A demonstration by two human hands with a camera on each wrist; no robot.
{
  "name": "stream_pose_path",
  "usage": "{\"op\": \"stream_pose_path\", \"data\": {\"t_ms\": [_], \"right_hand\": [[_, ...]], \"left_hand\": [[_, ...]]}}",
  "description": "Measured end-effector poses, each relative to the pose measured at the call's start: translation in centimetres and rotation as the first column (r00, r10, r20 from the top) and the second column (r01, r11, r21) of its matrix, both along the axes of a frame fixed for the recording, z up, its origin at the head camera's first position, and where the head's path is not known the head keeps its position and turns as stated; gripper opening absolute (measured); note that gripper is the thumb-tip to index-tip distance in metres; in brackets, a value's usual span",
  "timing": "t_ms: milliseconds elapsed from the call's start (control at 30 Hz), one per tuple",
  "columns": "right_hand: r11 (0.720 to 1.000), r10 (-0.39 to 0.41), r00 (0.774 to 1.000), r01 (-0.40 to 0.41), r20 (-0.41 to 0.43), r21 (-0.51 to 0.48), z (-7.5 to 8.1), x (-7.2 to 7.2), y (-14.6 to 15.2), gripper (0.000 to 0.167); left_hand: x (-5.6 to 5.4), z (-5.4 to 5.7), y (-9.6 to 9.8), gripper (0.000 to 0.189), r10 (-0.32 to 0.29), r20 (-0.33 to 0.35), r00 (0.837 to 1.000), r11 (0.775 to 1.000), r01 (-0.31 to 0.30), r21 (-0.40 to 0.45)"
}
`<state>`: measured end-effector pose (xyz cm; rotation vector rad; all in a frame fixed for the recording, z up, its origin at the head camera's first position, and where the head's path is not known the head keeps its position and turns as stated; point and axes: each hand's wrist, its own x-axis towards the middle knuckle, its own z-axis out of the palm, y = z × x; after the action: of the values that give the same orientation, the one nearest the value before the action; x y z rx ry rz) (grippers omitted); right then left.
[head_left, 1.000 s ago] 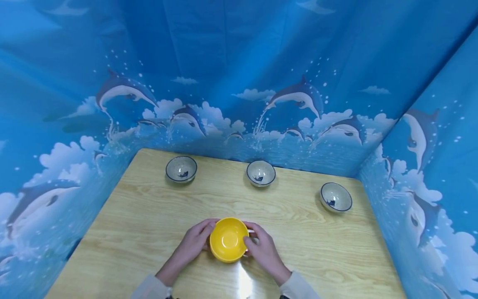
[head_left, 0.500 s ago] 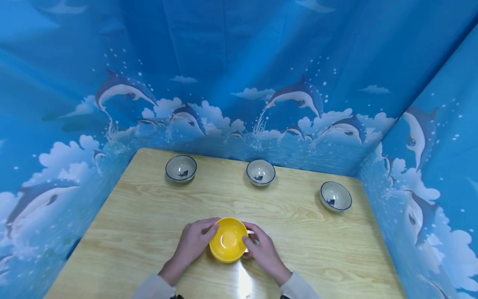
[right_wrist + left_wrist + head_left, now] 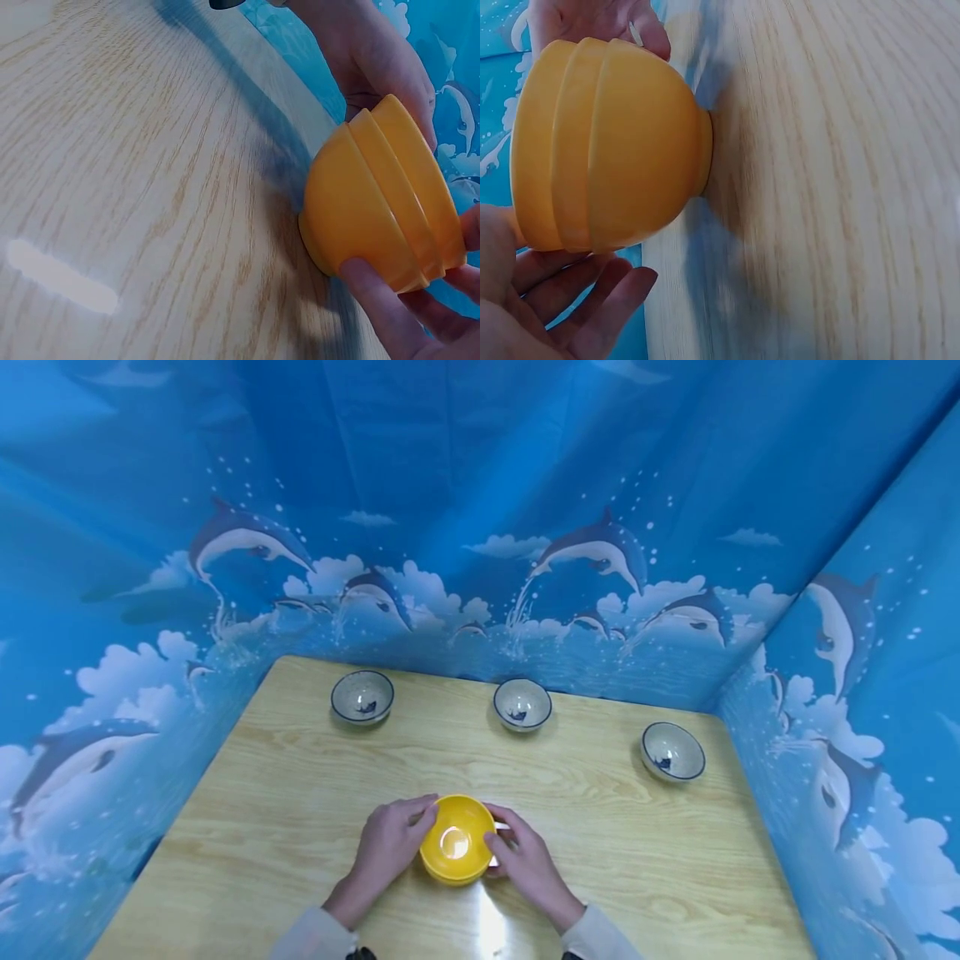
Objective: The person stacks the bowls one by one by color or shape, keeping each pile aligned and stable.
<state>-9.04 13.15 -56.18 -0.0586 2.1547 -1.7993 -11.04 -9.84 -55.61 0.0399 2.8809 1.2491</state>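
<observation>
A glossy yellow bowl (image 3: 456, 842) stands mouth up near the front middle of the wooden table, between both hands. Two stepped ridges ring its upper wall (image 3: 592, 150), and its narrow foot is right at the tabletop in the wrist views. My left hand (image 3: 393, 839) grips the left side, thumb along the rim and fingers round the outer wall. On the opposite side, my right hand (image 3: 521, 856) holds it with the thumb at the rim. One right finger (image 3: 371, 292) lies low against the wall near the foot.
Three pale bowls with dark blue rims stand farther back: a left one (image 3: 362, 697), a middle one (image 3: 522, 705) and a right one (image 3: 672, 752). Blue dolphin-print curtains (image 3: 465, 527) border the wooden table (image 3: 300, 777) at the back and sides.
My left hand has shifted slightly right, its thumb farther over the rim. The yellow bowl has tipped a little between the hands, and the highlight inside it has moved. My right hand keeps its hold.
</observation>
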Motion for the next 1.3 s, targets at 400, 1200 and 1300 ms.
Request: {"op": "stream_pose_path", "data": {"t_ms": [400, 1200, 1300], "right_hand": [[1.0, -0.006, 1.0, 0.006, -0.003, -0.026, 0.1, 0.2, 0.0, 0.049], [0.994, -0.068, 0.995, 0.073, 0.067, -0.079, -0.1, -0.6, 0.3, 0.044], [0.991, -0.096, 0.991, 0.105, 0.096, -0.086, -0.1, -1.3, 0.8, 0.047]], "left_hand": [[-0.1, 0.8, 0.1, 0.03, -0.028, 0.016, 0.999, 0.992, 0.03, -0.127], [-0.3, -1.5, -0.6, 0.036, -0.087, 0.185, 0.979, 0.973, 0.044, 0.225], [-0.3, -1.4, -0.5, 0.035, -0.083, 0.192, 0.978, 0.973, 0.038, 0.227]]}}
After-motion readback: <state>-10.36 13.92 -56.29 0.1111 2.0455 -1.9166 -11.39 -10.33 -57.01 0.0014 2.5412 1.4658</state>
